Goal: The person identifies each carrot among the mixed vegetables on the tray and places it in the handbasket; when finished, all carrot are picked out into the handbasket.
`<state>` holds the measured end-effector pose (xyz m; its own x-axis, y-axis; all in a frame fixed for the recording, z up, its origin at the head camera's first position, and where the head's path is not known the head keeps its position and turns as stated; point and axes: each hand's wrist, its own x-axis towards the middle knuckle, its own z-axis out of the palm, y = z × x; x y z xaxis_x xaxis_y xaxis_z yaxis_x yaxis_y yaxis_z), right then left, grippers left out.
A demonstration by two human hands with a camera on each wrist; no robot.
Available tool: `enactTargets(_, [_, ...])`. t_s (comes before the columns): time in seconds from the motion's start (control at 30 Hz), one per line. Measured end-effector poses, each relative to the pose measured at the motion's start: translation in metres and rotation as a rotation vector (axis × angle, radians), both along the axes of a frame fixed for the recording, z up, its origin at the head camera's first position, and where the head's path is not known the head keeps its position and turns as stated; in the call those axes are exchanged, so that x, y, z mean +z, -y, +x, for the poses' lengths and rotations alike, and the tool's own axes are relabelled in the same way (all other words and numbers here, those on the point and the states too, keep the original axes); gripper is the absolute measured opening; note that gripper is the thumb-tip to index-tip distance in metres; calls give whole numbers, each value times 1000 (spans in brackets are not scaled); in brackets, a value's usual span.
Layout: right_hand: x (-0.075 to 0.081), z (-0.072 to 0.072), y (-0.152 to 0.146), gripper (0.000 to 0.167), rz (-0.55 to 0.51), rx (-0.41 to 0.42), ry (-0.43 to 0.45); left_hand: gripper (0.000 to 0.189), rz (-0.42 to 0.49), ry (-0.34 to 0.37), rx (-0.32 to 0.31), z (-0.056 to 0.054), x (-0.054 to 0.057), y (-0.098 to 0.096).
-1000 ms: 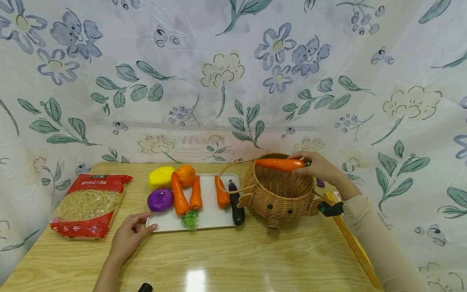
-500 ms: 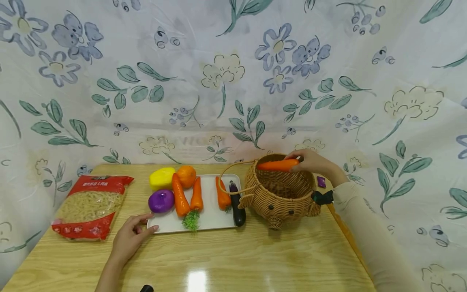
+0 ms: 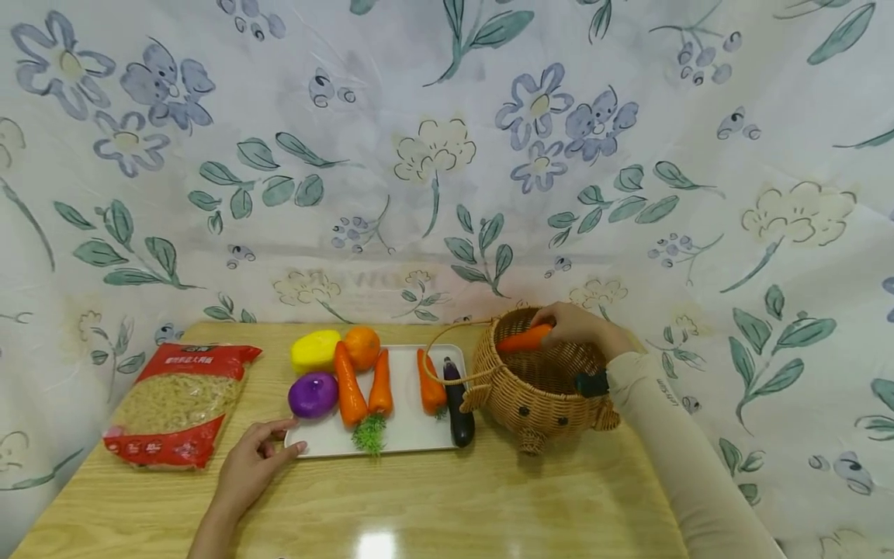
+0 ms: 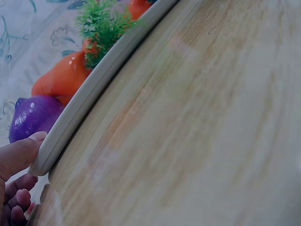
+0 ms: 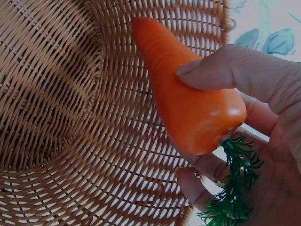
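My right hand (image 3: pixel 576 324) grips an orange carrot (image 5: pixel 193 108) inside the mouth of a wicker basket (image 3: pixel 503 388) with an animal face. In the right wrist view the thumb lies over the carrot and the fingers are behind it; green leaves hang below. At the left, my left hand (image 3: pixel 254 463) pinches the near corner of a white tray (image 3: pixel 412 432), its thumb (image 4: pixel 26 148) on the rim. On the tray lie carrots (image 3: pixel 349 388), an eggplant (image 3: pixel 459 407), a purple onion-shaped vegetable (image 3: pixel 313 396), a yellow fruit (image 3: pixel 314 352) and an orange (image 3: pixel 362 347).
A red bag of pasta (image 3: pixel 178 404) lies on the wooden table (image 3: pixel 419 497) left of the tray. The basket's loop handle (image 3: pixel 436 353) leans over the tray's right end. A flowered cloth (image 3: pixel 447 194) hangs behind the table.
The right hand has brought the carrot from above the basket rim down and left into the basket. My left hand stays at the tray corner. The head view has tilted slightly upward.
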<state>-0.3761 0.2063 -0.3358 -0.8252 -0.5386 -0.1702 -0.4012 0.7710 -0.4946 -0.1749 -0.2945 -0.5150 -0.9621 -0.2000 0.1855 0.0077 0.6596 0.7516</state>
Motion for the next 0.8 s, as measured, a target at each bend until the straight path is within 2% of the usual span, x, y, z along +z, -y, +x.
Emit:
enactTargets(0.47, [-11, -9, 3, 44, 39, -20, 95, 42, -20, 3, 4, -1, 2, 1])
enactTargets(0.67, [-17, -13, 12, 43, 229, 17, 149, 43, -10, 14, 10, 0, 1, 1])
enactTargets(0.8, [-22, -14, 15, 50, 337, -13, 155, 42, -9, 6, 8, 0, 0, -2])
